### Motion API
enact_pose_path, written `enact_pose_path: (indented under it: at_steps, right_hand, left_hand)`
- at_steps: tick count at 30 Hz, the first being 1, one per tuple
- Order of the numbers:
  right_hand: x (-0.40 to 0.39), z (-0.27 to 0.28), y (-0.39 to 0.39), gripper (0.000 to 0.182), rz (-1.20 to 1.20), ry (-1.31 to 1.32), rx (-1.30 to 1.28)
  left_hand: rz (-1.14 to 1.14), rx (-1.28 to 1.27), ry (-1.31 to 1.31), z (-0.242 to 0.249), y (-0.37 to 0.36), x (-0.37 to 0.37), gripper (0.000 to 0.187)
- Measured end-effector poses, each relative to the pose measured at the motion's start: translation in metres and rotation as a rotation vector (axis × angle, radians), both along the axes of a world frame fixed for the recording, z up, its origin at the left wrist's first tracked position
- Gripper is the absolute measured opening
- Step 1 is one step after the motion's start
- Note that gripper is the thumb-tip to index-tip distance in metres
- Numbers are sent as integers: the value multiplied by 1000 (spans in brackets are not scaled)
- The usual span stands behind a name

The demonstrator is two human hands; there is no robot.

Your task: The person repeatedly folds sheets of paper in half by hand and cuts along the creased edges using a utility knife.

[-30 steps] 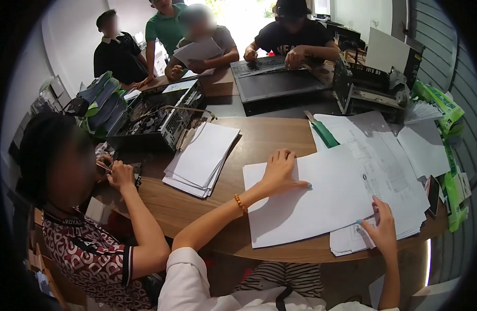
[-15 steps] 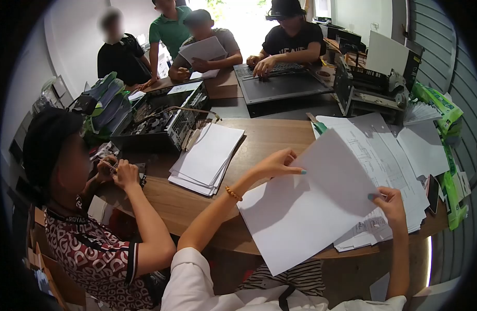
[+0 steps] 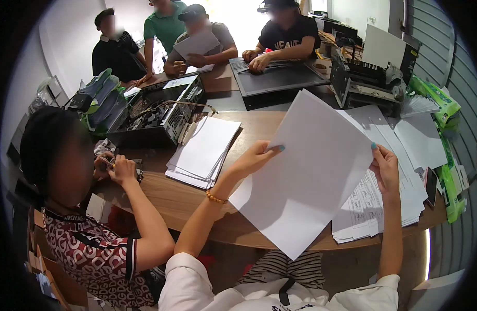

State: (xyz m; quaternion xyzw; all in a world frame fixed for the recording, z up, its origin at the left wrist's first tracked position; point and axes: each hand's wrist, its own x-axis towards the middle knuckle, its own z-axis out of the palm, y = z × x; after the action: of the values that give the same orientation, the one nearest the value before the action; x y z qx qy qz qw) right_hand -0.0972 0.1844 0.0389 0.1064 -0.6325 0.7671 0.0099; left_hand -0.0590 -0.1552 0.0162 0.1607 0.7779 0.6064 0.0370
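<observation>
A white blank-looking paper [image 3: 306, 171] is held up over the table's front edge, tilted, with one corner pointing down. My left hand [image 3: 254, 160] pinches its left edge, thumb on the face of the sheet; an orange bead bracelet sits on that wrist. At the upper right corner, my right hand [image 3: 384, 167] grips the sheet between thumb and fingers. Below and to the right lie spread printed sheets [image 3: 360, 207], partly covered by the held paper. A stack of white papers [image 3: 204, 150] rests left of my left hand.
An open computer case [image 3: 168, 122] stands behind the stack. At the left, a co-worker [image 3: 88, 243] handles small parts. Several people are across the table, one at a large laptop [image 3: 280, 80]. Metal hardware [image 3: 368, 88], a phone [image 3: 431, 186] and green packaging [image 3: 448, 192] are at the right.
The held paper has been raised and turned more upright. My left hand has moved slightly left and closed on its edge; my right hand has moved up with its corner.
</observation>
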Motion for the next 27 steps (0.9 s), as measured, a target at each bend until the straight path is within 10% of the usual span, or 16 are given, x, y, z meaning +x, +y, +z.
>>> enact_pose_path:
  at_steps: [27]
  right_hand:
    - [-13,-11,-26,24,170,15,28]
  left_hand:
    - [266,192,-116,7,-8,11,37]
